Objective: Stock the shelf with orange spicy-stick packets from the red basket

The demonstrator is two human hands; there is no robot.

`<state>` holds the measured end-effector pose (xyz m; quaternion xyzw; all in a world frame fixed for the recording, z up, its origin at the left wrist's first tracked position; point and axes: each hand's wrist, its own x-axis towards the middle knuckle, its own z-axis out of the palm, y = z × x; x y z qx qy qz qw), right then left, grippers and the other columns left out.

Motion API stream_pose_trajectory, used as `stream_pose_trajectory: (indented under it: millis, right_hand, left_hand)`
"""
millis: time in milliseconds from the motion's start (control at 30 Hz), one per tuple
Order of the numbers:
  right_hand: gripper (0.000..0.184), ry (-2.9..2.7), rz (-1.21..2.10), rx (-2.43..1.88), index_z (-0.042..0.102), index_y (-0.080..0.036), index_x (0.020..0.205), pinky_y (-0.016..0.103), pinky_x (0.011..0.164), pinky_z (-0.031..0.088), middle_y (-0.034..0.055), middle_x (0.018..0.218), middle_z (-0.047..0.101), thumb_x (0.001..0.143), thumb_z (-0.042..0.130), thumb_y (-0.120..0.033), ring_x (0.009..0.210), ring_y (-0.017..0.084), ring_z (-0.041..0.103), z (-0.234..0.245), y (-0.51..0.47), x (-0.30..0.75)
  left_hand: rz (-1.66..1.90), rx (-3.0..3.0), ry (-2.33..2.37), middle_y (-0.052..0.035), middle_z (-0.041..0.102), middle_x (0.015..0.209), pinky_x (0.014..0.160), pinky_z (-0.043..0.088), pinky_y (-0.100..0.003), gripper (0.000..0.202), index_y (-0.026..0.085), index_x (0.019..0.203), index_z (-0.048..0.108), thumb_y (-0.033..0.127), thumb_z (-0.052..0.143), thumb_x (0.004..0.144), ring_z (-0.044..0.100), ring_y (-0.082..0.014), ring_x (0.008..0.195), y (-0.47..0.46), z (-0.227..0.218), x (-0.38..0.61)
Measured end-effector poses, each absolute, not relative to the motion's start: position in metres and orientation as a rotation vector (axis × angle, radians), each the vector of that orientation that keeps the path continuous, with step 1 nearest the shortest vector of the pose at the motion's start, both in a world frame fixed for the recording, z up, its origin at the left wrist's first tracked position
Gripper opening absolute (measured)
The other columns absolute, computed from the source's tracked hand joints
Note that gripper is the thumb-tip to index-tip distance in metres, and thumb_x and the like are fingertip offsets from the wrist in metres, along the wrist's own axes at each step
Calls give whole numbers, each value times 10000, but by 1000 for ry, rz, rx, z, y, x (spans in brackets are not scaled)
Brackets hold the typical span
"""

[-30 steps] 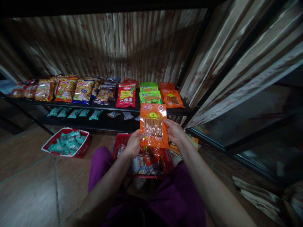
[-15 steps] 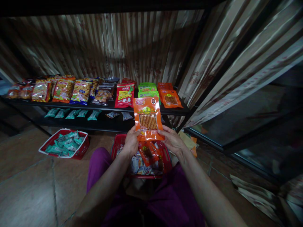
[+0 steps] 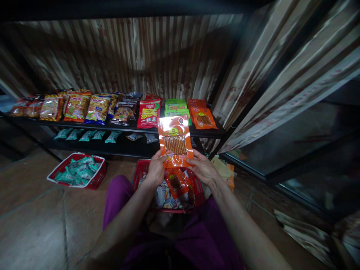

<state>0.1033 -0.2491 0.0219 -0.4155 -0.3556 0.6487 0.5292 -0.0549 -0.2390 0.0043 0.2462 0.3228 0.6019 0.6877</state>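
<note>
An orange snack packet (image 3: 175, 144) with a clear window showing brown sticks is held upright in front of me. My left hand (image 3: 156, 167) pinches its lower left corner, thumb on the front. At the lower right corner, my right hand (image 3: 204, 168) grips the same packet between thumb and fingers. Below it, between my knees, stands a red basket (image 3: 199, 193) of small wrapped snacks. Another orange packet (image 3: 177, 183) lies on top of these. Similar orange packets (image 3: 203, 118) sit at the right end of the shelf.
On the black shelf (image 3: 123, 128) stand green packets (image 3: 177, 112), a red bag (image 3: 148, 113) and several snack bags to the left. Teal packets (image 3: 88, 135) lie on the lower shelf. A red and white basket (image 3: 98, 180) of teal packets rests on the tiled floor. A curtain (image 3: 174, 56) hangs behind.
The orange packet has tilted slightly and now shows glare on its upper part. My right fingers have shifted a little along its lower edge. Both hands still hold it.
</note>
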Motion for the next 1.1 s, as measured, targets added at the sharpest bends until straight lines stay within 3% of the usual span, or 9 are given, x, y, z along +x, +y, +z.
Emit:
stream_pose_trajectory:
  millis: [400,800,1100]
  right_hand:
    - [410,-870,1537,-1008,652,-215,934,284,671,550,7,769,727,546,715,-99,683,164,675,23,-251,103]
    - [441,-867,1514,-1004,643,-223,954,266,711,534,-9,825,727,535,725,-110,732,149,674,13,-247,113]
    - [449,-844,1522,-998,638,-211,959,277,685,527,-5,800,723,527,734,-132,679,148,665,14,-250,114]
  left_hand:
    - [1332,569,717,-35,681,770,731,474,-283,238,157,859,633,161,617,622,641,-164,726,-240,3,-55]
    - [1265,622,666,-45,694,792,750,479,-297,317,127,865,636,55,577,562,643,-171,731,-239,4,-55]
    - [1254,662,641,-45,693,792,664,453,-257,409,123,882,644,16,527,505,629,-160,693,-237,-1,-53]
